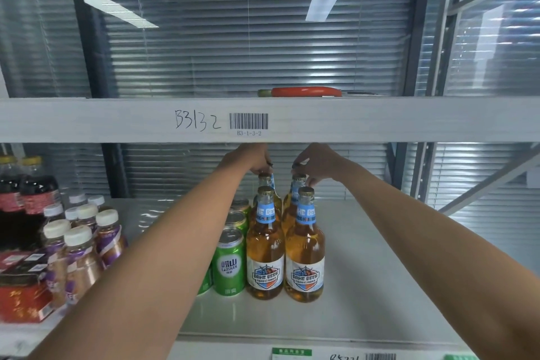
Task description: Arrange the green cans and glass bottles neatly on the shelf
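Observation:
Two amber glass beer bottles stand at the front of the white shelf (365, 272), the left one (265, 260) beside the right one (305, 263). Behind each stands another bottle. My left hand (254, 159) pinches the cap of the back left bottle (265, 178). My right hand (317, 164) pinches the cap of the back right bottle (298, 180). A row of green cans runs front to back just left of the bottles, with the front can (229, 266) upright. Another green can (206, 282) is partly hidden behind my left forearm.
Several small purple-labelled bottles with white caps (77, 248) and two dark cola bottles (26, 199) crowd the shelf's left side, with a red box (23, 298) in front. The upper shelf beam (380, 120) hangs just above my hands. A red tool (304, 91) lies on it.

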